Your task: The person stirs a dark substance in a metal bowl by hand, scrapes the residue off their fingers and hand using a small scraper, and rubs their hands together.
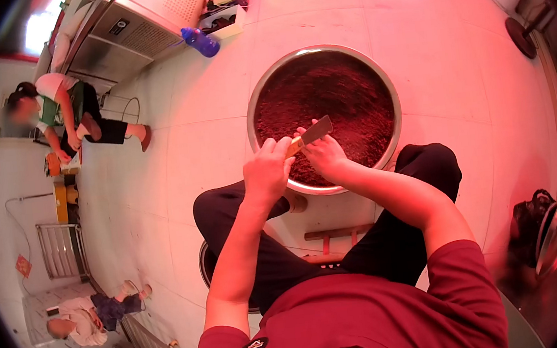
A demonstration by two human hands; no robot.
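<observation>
My left hand [266,172] is closed around the yellowish handle of a scraper [317,131], a tool with a flat metal blade that widens toward its straight end. The blade points to the upper right. Right behind and below it is my right hand [326,155], with fingers stretched out and partly covered by the blade; whether they touch it I cannot tell. Both hands are over the near side of a large round metal basin [256,95]. Dark red, coarse, crumbly material [330,87] lies inside it.
My knees flank the basin on the tiled floor [429,56]. A blue bottle [200,41] stands beyond it, by a metal cabinet [134,26]. Two people [67,104] sit at the left. A small wooden stool [339,233] is between my legs. Round lids [556,233] lean at right.
</observation>
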